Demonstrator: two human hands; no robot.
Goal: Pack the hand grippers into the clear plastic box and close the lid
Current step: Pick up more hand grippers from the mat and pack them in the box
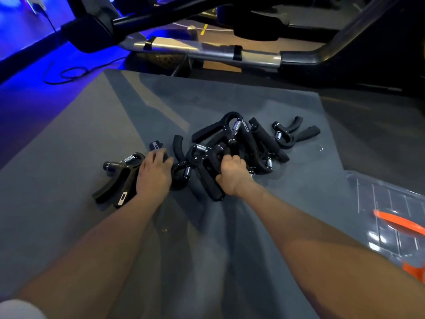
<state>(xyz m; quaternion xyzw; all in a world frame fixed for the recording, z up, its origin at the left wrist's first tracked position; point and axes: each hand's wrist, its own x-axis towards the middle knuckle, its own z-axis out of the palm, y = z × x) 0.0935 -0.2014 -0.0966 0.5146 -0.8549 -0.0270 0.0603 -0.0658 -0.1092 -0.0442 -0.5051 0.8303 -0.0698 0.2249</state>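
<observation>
Right hand (232, 174) was clamped on a gripper (210, 178) mid-frame, left hand (155, 171) rested flat on another (119, 180), and the box (391, 203) sat off at the right edge, nearer the right hand.

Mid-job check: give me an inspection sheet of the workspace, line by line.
Surface: grey matte mat, worn patches.
Job's things: black spring hand grippers heaped; one apart far right; one near left. Clear plastic box with orange latches at right edge, no grippers seen inside.
Clutter: nothing seen.
Hands: left hand rests on a gripper; right hand grips one in the heap.
Cables: black cable looped on floor, far left.
Surroundings: gym machine frame, blue lighting.
</observation>
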